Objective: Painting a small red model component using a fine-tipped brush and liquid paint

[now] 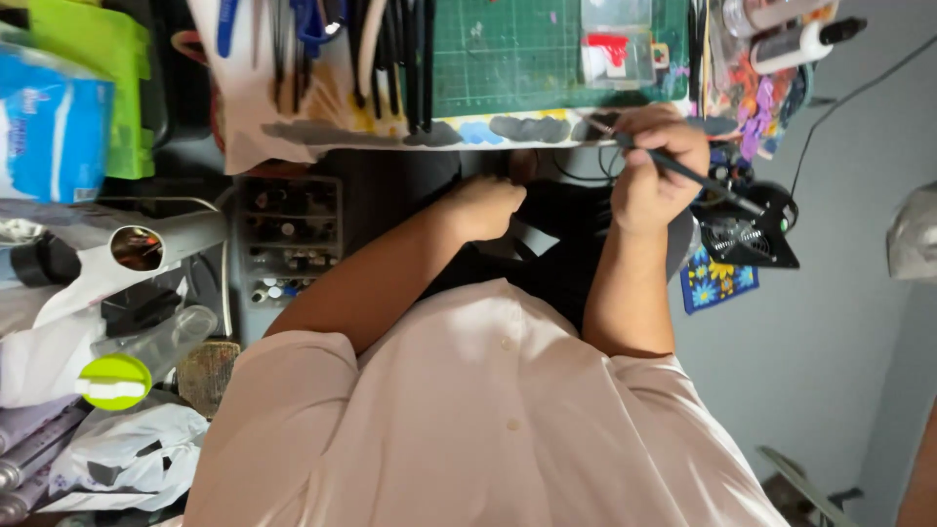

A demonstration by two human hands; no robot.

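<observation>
Two hands up at the far edge of the surface (293,137) — the right hand (656,166) pinches a thin paintbrush (683,171), tip on the paint palette strip (517,130) beside grey and blue dabs. The left hand (483,207) is curled shut, contents unclear. Several puddles are mixed — no painted piece shows.

Right hand (656,166) gripping thin dark brush (683,171), bristle tip touching grey paint strip (532,128) just beyond fingers; left hand (483,207) curling closed near green cutting mat (508,54), well beyond knuckles
</observation>
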